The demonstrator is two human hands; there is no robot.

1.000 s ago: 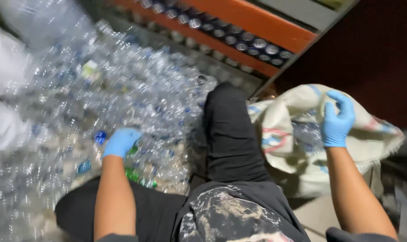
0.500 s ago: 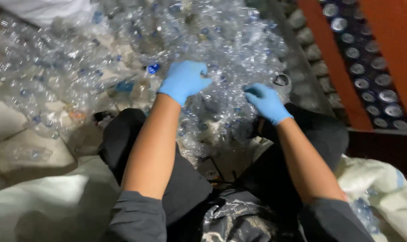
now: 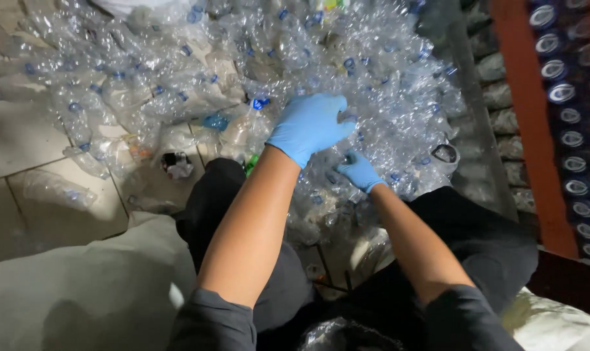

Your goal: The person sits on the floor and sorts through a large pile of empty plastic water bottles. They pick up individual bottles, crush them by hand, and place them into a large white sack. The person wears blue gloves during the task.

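A big heap of crushed clear plastic bottles [image 3: 197, 71] with blue caps covers the floor in front of me. My left hand [image 3: 311, 127], in a blue glove, rests on the heap with its fingers curled around a clear bottle [image 3: 348, 117]. My right hand [image 3: 360, 170], also gloved in blue, sits just below and behind it, pressed into the bottles. Its fingertips are tucked under the left hand and hidden. My knees in black trousers [image 3: 477, 227] flank both arms.
A white sack [image 3: 80, 292] lies at lower left and another pale sack [image 3: 555, 322] at lower right. An orange rack [image 3: 522, 97] with rows of cans [image 3: 571, 136] stands along the right. Pale floor tiles [image 3: 28, 143] show at the left, near a small black crushed item [image 3: 177, 164].
My view swung from the sack on the right to the bottle heap. Both hands came onto the heap, then the right hand drew in close under the left.
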